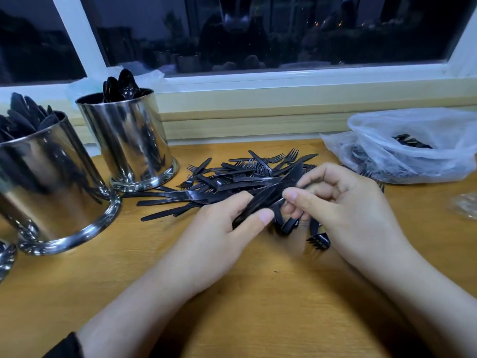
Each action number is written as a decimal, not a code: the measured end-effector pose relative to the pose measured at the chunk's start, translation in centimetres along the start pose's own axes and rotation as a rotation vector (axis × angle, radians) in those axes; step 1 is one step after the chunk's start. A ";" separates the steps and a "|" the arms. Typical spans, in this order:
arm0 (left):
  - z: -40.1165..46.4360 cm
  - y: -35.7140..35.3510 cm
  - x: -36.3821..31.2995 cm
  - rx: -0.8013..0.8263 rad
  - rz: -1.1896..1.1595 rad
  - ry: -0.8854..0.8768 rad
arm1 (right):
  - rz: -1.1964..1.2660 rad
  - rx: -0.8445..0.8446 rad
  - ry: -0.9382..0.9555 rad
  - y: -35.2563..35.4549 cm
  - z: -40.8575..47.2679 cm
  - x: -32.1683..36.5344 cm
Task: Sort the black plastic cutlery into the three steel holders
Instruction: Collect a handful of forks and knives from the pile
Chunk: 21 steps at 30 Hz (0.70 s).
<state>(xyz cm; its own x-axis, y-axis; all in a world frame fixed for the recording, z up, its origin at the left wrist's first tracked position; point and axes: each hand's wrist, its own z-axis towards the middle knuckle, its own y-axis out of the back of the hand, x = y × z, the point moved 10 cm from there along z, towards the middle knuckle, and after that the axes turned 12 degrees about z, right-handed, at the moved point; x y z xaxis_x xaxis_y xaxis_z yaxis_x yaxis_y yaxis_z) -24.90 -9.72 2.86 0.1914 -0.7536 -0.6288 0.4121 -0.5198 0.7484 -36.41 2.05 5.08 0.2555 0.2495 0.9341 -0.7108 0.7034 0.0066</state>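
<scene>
The left hand [222,228] grips a bundle of black knives [268,197]; the right hand [343,202] pinches that bundle, fingers curled. Behind them lies a pile of forks and knives [232,177] on the wooden table [258,306]. At left stand the steel holders [129,140], and at right a plastic bag [413,146]

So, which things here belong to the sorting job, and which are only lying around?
Belonging to the job:
- left hand and right hand, both holding black knives
- loose cutlery pile
- spoon holder
- nearer steel holder
- third holder, only its edge visible
- plastic bag with more cutlery

Only lying around:
- clear wrapper at the right edge
- crumpled plastic on the sill
</scene>
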 end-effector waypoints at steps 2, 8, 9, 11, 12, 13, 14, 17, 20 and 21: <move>0.0 -0.1 -0.3 0.012 0.014 -0.008 | -0.047 0.003 0.017 0.1 -0.1 0.4; -0.1 -0.1 -1.0 0.022 0.047 -0.021 | -0.087 -0.092 0.157 0.2 -0.2 1.7; -0.2 0.0 -1.2 0.010 0.045 -0.030 | -0.075 -0.100 0.197 0.1 -0.2 1.9; -0.2 0.2 -1.7 -0.018 0.011 -0.049 | -0.141 -0.067 0.295 -0.8 -0.6 3.0; -0.2 0.1 -1.9 -0.024 -0.010 -0.052 | -0.170 -0.046 0.332 -1.4 -0.8 3.4; -0.1 0.0 -1.8 -0.028 -0.033 -0.052 | -0.176 -0.032 0.350 -1.9 -1.0 3.5; -0.1 0.0 -1.9 -0.027 -0.066 -0.056 | -0.165 -0.027 0.351 -2.2 -1.2 3.5; 0.1 -0.1 -2.2 -0.020 -0.184 -0.086 | -0.178 -0.031 0.354 -3.2 -1.3 3.3; 0.1 0.2 -2.2 -0.055 -0.267 -0.075 | -0.169 0.024 0.319 -4.6 -1.3 3.2; 0.0 0.3 -2.1 -0.066 -0.283 -0.075 | -0.156 0.041 0.293 -4.9 -1.3 3.1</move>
<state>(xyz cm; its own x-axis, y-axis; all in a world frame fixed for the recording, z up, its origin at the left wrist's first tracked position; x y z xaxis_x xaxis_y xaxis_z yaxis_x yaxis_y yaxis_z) -25.18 -8.26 4.42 -0.0047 -0.6114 -0.7913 0.4976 -0.6878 0.5285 -31.27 0.26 7.46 0.5363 0.3259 0.7786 -0.6727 0.7222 0.1610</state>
